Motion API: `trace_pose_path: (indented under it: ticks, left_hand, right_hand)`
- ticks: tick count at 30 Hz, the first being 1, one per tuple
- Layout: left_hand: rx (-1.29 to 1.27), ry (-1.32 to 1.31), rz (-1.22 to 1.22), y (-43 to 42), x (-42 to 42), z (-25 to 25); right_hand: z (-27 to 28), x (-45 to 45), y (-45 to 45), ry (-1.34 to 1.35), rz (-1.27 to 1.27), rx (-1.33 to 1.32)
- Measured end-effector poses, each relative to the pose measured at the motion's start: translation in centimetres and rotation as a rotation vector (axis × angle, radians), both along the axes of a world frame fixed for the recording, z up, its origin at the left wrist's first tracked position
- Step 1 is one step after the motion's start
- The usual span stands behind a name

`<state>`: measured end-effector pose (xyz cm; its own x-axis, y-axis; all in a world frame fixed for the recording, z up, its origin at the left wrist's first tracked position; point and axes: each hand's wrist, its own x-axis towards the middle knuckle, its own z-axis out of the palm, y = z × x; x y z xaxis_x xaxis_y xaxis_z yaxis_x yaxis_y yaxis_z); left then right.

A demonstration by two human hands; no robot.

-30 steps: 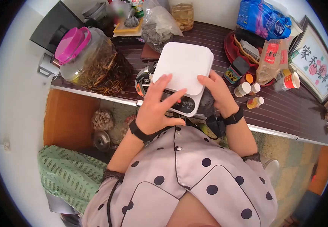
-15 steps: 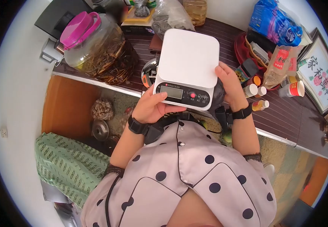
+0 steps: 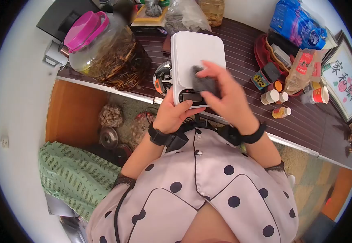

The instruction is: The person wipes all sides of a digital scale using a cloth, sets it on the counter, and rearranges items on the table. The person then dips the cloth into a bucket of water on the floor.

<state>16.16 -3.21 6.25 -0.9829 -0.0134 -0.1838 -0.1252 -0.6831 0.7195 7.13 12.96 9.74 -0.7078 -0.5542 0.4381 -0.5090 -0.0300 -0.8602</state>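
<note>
A white kitchen scale (image 3: 198,52) with a black display panel is tilted above the table's front edge. My left hand (image 3: 173,111) grips its lower left corner, thumb beside the display. Over the scale's lower right part, my right hand (image 3: 228,95) is closed around a dark grey cloth-like bundle (image 3: 204,81), blurred by motion. The bundle and hand hide part of the panel and the plate's right edge.
A big jar (image 3: 111,52) with a pink lid stands left on the dark table (image 3: 241,52). Small bottles (image 3: 270,97), a red basket (image 3: 261,52), a blue package (image 3: 297,24) and a framed picture (image 3: 342,77) are at the right. A clear bag (image 3: 186,18) lies behind the scale.
My right hand has left the scale's right side and moved left over its front, with the dark bundle in it. My left hand has shifted to the scale's lower left corner and holds it.
</note>
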Motion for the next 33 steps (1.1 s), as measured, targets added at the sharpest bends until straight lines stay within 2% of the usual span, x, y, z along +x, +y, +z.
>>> trace_pose_path:
  ticks: [2, 5, 11, 13, 21, 27, 31, 33]
  left_hand:
    - [-0.066, -0.001, 0.002, 0.2, -0.1, -0.1]
    - [-0.056, 0.004, 0.053, 0.5, 0.0, -0.4]
    - [0.024, 0.054, 0.124, 0.4, 0.2, -0.1]
    - [0.038, 0.080, 0.123, 0.2, 0.1, -0.3]
    - [0.184, 0.099, 0.026, 0.3, 0.1, -0.4]
    - [0.268, 0.118, -0.027, 0.0, 0.1, 0.1]
    - [0.353, 0.112, -0.072, -0.5, 0.1, 0.3]
    - [0.491, 0.053, -0.102, -0.6, 0.0, 0.1]
  right_hand:
    - [0.1, 1.0, -1.6, 0.198, -0.028, 0.046]
    - [-0.8, 0.9, -2.1, 0.286, -0.146, 0.116]
    - [-1.9, -1.8, -0.1, 0.417, -0.263, 0.192]
    - [-1.5, -1.6, 0.0, 0.336, -0.274, 0.204]
    - [-1.5, -0.6, 0.0, 0.494, -0.442, 0.262]
    - [-0.6, 0.9, 0.0, 0.368, -0.426, 0.233]
    - [-1.0, 1.2, 0.0, 0.407, -0.333, 0.251]
    - [-1.2, 1.6, -0.1, 0.457, -0.291, 0.252]
